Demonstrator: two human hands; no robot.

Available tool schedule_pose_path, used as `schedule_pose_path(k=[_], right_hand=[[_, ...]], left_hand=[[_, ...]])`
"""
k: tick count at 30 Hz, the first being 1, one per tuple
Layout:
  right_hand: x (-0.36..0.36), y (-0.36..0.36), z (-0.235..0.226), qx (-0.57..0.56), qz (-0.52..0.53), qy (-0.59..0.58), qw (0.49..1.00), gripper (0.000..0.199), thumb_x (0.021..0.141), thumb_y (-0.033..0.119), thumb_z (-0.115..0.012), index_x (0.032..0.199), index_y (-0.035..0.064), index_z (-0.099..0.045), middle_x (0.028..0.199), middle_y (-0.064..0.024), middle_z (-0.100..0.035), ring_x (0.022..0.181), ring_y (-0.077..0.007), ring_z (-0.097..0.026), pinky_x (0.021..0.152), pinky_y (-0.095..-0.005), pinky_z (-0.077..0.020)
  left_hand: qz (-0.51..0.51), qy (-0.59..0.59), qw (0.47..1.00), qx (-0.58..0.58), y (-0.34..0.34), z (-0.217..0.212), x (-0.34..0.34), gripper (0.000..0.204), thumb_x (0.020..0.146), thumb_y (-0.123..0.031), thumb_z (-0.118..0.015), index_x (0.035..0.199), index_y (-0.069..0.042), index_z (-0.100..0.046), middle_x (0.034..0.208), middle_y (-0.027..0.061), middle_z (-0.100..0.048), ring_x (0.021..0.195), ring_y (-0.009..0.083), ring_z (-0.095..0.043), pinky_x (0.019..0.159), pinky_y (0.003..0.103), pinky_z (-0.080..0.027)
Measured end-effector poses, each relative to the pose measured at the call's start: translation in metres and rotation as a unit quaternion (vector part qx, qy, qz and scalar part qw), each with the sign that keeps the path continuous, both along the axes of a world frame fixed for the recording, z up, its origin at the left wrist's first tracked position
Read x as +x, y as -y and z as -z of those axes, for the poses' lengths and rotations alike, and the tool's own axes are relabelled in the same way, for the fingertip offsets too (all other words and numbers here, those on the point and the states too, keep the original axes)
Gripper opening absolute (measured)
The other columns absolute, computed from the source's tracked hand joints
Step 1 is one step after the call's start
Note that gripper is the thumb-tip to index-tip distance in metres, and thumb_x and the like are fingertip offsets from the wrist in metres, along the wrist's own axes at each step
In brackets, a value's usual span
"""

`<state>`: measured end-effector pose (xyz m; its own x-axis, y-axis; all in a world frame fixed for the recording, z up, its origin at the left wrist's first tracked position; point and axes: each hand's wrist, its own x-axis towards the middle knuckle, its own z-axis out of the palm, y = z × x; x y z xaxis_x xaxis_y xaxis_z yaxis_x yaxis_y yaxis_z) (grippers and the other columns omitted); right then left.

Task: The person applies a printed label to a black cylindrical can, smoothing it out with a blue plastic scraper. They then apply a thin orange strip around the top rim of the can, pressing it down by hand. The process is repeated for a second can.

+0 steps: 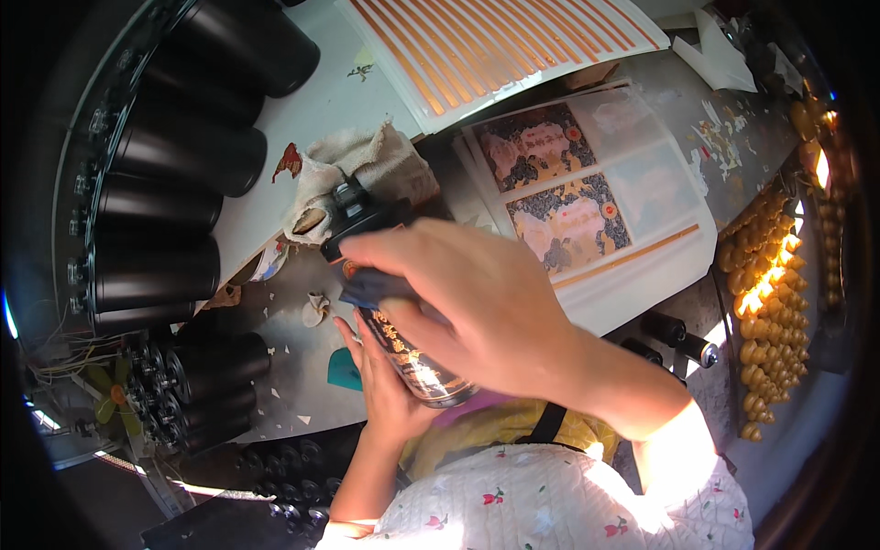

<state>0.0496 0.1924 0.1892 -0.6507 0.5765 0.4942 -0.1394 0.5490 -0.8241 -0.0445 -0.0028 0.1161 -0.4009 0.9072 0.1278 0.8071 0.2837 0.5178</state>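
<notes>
- Dark bottle [429,374] with gold lettering: I see it tilted, its base toward the wearer's body, held between the two hands above the grey counter [298,380].
- Left hand [394,394]: I observe its fingers wrapped around the lower side of the bottle, grasping it from the left.
- Right hand [486,298]: I see it laid over the upper bottle, the fingers gripping a dark flat-edged piece [369,286] between thumb and forefinger.
- Black cap-like part [351,200]: it shows beyond the right fingertips; I cannot tell whether it belongs to the bottle.
- Beige cloth [380,160]: I find it bunched just beyond the hands, beside the cap-like part.
- Teal piece [345,370]: it lies near the left hand.
- Printed sheets [655,197]: I note dark patterned panels on them, to the right of the cloth; beyond lies a sheet with orange strips [500,50].
- Black cylinders [174,151]: I see them ranged along the left.
- Gold-coloured knobbly objects [765,344]: these stand clustered at the far right.
</notes>
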Motion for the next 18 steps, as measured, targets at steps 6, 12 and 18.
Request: schedule_pose_path(k=[6, 12, 18], right_hand=[[-0.030, -0.040, -0.011, 0.360, -0.018, -0.078, 0.929, 0.015, 0.074, 0.021, -0.067, 0.081, 0.0105, -0.059, 0.072, -0.0008, -0.054, 0.072, -0.0200, -0.059, 0.057, -0.0331, -0.0485], [0.055, -0.007, 0.016, 0.222, -0.238, -0.027, 0.945, 0.015, 0.078, 0.024, -0.074, 0.083, 0.0146, -0.063, 0.079, 0.0014, -0.058, 0.074, -0.0176, -0.061, 0.063, -0.0321, -0.0493], [0.015, -0.051, 0.037, 0.152, -0.034, -0.100, 0.983, 0.021, 0.074, 0.014, -0.079, 0.090, 0.0102, -0.066, 0.083, -0.0022, -0.066, 0.077, -0.0227, -0.064, 0.062, -0.0386, -0.0502]], left_hand=[[0.004, -0.004, 0.999, 0.040, 0.003, 0.003, -0.002, 0.136, 0.068, -0.060, -0.082, 0.153, 0.011, -0.002, 0.153, 0.0265, -0.036, 0.144, 0.0447, -0.033, 0.117, 0.068, 0.002], [0.020, 0.008, 0.999, 0.039, 0.005, 0.005, -0.008, 0.135, 0.068, -0.058, -0.082, 0.155, 0.008, -0.003, 0.149, 0.0253, -0.043, 0.142, 0.0423, -0.039, 0.117, 0.067, 0.003], [0.026, -0.013, 0.999, 0.033, 0.003, 0.004, -0.008, 0.134, 0.068, -0.055, -0.083, 0.155, 0.008, -0.004, 0.150, 0.0229, -0.043, 0.142, 0.0416, -0.038, 0.119, 0.065, 0.002]])
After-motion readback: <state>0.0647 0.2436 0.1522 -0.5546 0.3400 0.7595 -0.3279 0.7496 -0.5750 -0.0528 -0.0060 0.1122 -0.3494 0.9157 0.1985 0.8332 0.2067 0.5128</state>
